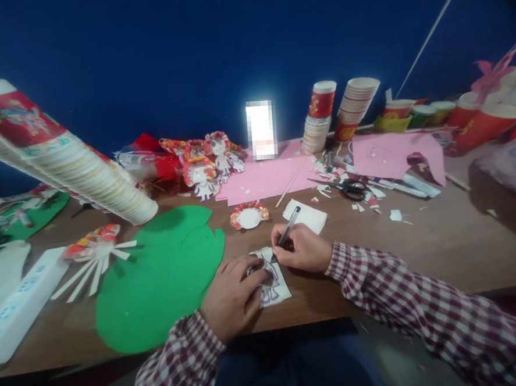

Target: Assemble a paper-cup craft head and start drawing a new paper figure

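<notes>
My right hand [307,248] grips a dark pen [290,226], its tip down at the top right of a small piece of white paper [282,294]. A figure outlined in dark purple lines shows on that paper. My left hand [231,293] lies over the paper's left side, fingers stretched out flat and hiding part of the drawing. Just beyond my right hand is a blank white paper [312,216]. Farther left sits a small round paper piece [249,218] with a red and gold rim.
A green leaf-shaped sheet [158,280] spreads left, beside a cut cup with strips [96,255] and a white power strip [24,300]. Black scissors [352,191] lie among scraps. Behind stand cutout figures [201,167], pink sheets [261,181], a bright blurred-out screen [261,129] and cup stacks [319,119].
</notes>
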### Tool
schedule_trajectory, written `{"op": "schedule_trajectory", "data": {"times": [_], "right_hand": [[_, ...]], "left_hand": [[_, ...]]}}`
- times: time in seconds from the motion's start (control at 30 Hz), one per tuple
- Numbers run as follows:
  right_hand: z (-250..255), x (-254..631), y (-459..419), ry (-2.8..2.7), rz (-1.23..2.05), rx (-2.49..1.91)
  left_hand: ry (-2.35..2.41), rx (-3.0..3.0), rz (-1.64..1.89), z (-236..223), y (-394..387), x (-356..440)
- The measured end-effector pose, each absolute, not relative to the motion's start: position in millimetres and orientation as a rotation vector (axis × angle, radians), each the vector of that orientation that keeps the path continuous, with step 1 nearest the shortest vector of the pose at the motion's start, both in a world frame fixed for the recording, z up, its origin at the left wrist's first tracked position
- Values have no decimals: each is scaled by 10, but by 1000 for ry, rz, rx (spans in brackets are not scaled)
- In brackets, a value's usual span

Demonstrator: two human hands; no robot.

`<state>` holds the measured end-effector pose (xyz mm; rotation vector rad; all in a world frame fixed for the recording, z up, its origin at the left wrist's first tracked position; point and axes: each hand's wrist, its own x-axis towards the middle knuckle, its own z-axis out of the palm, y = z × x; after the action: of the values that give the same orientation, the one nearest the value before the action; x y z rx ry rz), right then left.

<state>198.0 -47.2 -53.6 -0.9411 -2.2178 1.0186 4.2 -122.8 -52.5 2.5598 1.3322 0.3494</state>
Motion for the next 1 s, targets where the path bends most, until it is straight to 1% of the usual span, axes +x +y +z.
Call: {"op": "schedule_trajectory", "data": {"times": [0.2, 0.47, 1.0], "right_hand": [[-536, 1974, -449, -2208, 1007, -941], [-527, 1971, -449, -2212, 973, -929], [-537, 1986, -452, -2211, 1003, -938]], "left_hand": [[1318, 2561, 377, -557, -1222, 28], [1306, 2558, 298, -463, -1218, 43], [1324, 2568, 331, -576, -1228, 25]]}}
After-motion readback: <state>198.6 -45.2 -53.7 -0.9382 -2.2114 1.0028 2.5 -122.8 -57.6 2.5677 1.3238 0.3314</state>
